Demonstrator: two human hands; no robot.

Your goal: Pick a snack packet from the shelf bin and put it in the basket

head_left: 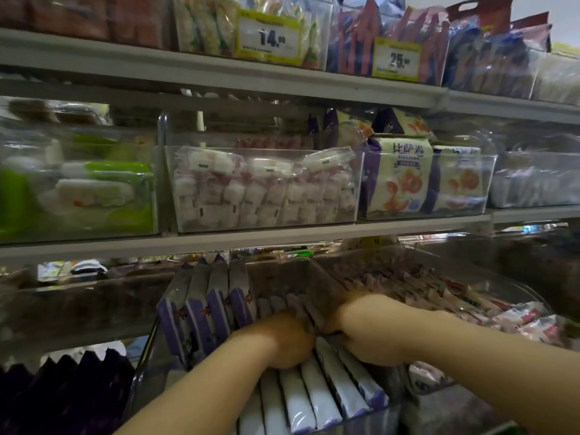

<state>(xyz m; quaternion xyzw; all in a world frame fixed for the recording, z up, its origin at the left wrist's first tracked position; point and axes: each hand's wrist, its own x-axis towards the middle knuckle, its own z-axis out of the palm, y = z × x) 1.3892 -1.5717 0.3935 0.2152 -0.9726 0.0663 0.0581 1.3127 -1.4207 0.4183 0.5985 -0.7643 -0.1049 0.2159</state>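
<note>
A clear shelf bin (142,362) on the lowest shelf holds several white and purple snack packets (317,400) standing on edge in a row. Both hands are inside this bin, among the packets. My left hand (284,340) is curled with its fingers pushed down between packets at the bin's middle. My right hand (361,328) is just to its right, fingers closed around the tops of packets. Which single packet either hand grips is hidden by the fingers. No basket is in view.
To the right is a clear bin of small pink and white sachets (514,315). The shelf above carries clear bins of pink sweets (263,189) and white and purple bags (405,180). Yellow price tags (270,39) hang on the top shelf. Dark purple packets (62,394) sit lower left.
</note>
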